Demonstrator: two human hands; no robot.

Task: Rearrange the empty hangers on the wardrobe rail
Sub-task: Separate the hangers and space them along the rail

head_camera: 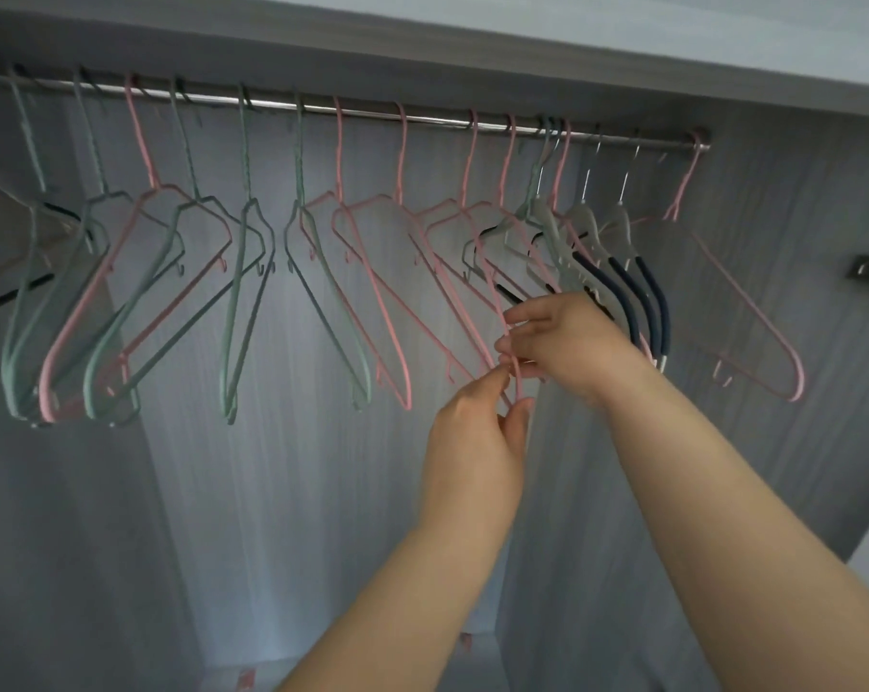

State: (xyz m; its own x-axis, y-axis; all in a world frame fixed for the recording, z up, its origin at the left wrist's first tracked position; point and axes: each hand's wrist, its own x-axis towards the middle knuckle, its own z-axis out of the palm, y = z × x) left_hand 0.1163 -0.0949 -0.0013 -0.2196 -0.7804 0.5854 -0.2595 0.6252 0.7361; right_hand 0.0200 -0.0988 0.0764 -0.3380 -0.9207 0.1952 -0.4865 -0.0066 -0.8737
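Both hands on one pink hanger (494, 297), hung mid-right on rail (422, 119) among other pinks. Left hand (472, 437) pinching its lower tip, thumb against fingers. Right hand (567, 342) curled round the arm just above, fingers closed on it. Best lifted straight up to unhook, then drawn out clear of touching grey hangers (587, 227) to avoid snags. Cannot tell which hook belongs to it.

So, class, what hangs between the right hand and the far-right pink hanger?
Grey hangers with navy padded arms hang there, in the head view.
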